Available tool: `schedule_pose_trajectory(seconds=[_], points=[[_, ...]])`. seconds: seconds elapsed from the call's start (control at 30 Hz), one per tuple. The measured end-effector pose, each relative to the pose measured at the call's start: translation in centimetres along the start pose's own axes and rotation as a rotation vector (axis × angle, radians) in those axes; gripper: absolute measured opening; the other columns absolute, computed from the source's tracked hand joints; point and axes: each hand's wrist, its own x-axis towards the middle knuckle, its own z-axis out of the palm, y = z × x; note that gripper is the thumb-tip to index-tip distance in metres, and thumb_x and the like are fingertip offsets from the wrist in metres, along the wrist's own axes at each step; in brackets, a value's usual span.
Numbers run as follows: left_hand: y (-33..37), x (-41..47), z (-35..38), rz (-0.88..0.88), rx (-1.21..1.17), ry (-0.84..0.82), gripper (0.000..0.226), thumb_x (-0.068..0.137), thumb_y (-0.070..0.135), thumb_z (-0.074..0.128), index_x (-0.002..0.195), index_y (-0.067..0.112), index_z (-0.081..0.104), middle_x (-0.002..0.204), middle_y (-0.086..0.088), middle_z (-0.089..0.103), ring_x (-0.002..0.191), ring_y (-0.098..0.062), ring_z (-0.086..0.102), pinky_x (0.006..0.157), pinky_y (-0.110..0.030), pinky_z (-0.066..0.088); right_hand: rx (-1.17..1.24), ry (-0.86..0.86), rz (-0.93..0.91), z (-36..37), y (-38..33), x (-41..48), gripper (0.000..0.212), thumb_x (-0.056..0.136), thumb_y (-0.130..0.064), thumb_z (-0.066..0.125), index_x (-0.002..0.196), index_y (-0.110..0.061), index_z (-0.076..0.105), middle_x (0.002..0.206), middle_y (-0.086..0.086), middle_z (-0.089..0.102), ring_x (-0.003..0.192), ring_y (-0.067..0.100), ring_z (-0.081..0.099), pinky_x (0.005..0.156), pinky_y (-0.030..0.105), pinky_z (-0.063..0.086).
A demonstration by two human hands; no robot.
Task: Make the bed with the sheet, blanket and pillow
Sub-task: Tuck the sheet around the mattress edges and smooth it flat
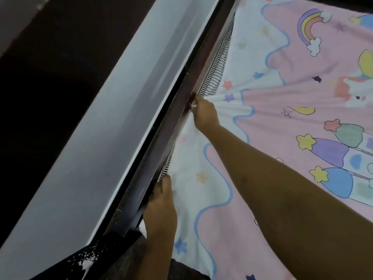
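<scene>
At 6 o'clock the left hand [161,207] presses the sheet [272,122] edge beside the frame [161,126], fingertips hidden; toward 12, the right hand [203,114] grips bunched sheet.

left hand [161,207]: bare, no ring | right hand [204,114]: bare | forearms: bare, sleeveless | wrists: unadorned

dark bed frame rail [161,142], pale wall [101,118]
</scene>
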Motion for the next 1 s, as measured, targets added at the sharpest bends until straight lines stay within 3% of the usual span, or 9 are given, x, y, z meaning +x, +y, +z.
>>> schedule_pose_trajectory(seconds=[0.07,0.17,0.23,0.3,0.43,0.57,0.67,0.77,1.0], points=[[-0.6,-1.4,0.6,0.015,0.018,0.008,0.065,0.054,-0.013,0.068,0.11,0.014,0.05,0.091,-0.013,0.064,0.053,-0.026,0.062,0.032,-0.025,0.043,-0.025,-0.051,0.012,1.3,0.6,-0.5,0.014,0.091,-0.002,0.043,0.096,-0.01,0.054,0.101,0.016,0.062,0.09,0.026,0.054,0.071,0.024,0.03],[-1.5,-3.4,0.9,-0.02,0.058,-0.051,0.061,0.051,-0.015,0.07,0.102,0.015,0.058,0.09,-0.014,0.06,0.054,-0.027,0.059,0.031,-0.027,0.041,-0.133,-0.165,-0.074,3.0,1.0,-1.6,0.024,0.096,-0.008,0.047,0.117,-0.004,0.057,0.125,0.016,0.056,0.12,0.024,0.045,0.089,0.011,0.031],[-2.3,-5.1,0.9,-0.085,0.063,-0.122,0.049,0.05,-0.012,0.077,0.092,0.012,0.066,0.09,-0.013,0.06,0.053,-0.027,0.059,0.029,-0.028,0.041,-0.274,-0.228,-0.183,4.1,1.1,-3.0,0.035,0.099,-0.016,0.045,0.132,-0.008,0.05,0.141,0.009,0.044,0.137,0.018,0.031,0.114,0.025,0.009],[-3.2,-6.6,0.8,-0.127,0.058,-0.182,0.044,0.051,-0.006,0.082,0.089,0.01,0.067,0.089,-0.013,0.06,0.05,-0.028,0.059,0.028,-0.028,0.041,-0.305,-0.217,-0.23,4.6,1.0,-4.8,0.04,0.097,-0.012,0.045,0.138,-0.013,0.047,0.149,0.008,0.036,0.141,0.022,0.024,0.118,0.036,0.006],[-4.6,-8.7,0.6,-0.151,0.058,-0.241,0.033,0.055,0.001,0.084,0.081,0.008,0.066,0.08,-0.011,0.061,0.041,-0.025,0.055,0.028,-0.023,0.036,-0.29,-0.161,-0.28,4.1,0.0,-10.2,0.055,0.087,0.01,0.045,0.135,-0.017,0.05,0.145,0.01,0.035,0.127,0.032,0.032,0.096,0.034,0.039],[-5.0,-10.0,0.4,-0.243,-0.016,-0.265,0.03,0.056,0.005,0.085,0.077,0.008,0.064,0.074,-0.009,0.062,0.038,-0.023,0.054,0.031,-0.021,0.035,-0.427,-0.263,-0.259,3.9,-0.2,-11.3,0.05,0.094,-0.002,0.039,0.139,-0.024,0.04,0.122,0.013,0.043,0.11,0.033,0.048,0.076,0.035,0.04],[-4.7,-10.2,-0.3,-0.387,-0.058,-0.302,0.026,0.078,0.016,0.071,0.103,0.011,0.063,0.104,-0.007,0.063,0.063,-0.026,0.065,0.046,-0.03,0.048,-0.468,-0.335,-0.211,3.6,-0.6,-10.2,0.035,0.101,-0.023,0.041,0.136,-0.022,0.042,0.119,0.013,0.053,0.106,0.034,0.057,0.074,0.033,0.037],[-4.0,-10.4,-0.6,-0.53,-0.151,-0.345,0.042,0.09,0.023,0.053,0.132,0.018,0.046,0.141,0.0,0.041,0.099,-0.028,0.062,0.071,-0.033,0.048,-0.442,-0.303,-0.243,3.7,-0.9,-9.7,0.029,0.099,-0.02,0.046,0.126,-0.012,0.05,0.117,0.016,0.058,0.105,0.034,0.058,0.076,0.031,0.037],[-3.6,-10.3,-0.6,-0.685,-0.395,-0.426,0.067,0.09,0.026,0.051,0.149,0.02,0.02,0.156,0.002,0.016,0.123,-0.031,0.047,0.09,-0.034,0.041,-0.03,-0.249,-0.043,6.5,-1.2,-9.7,0.023,0.096,-0.009,0.045,0.111,-0.003,0.061,0.112,0.014,0.065,0.103,0.029,0.06,0.09,0.027,0.044]])
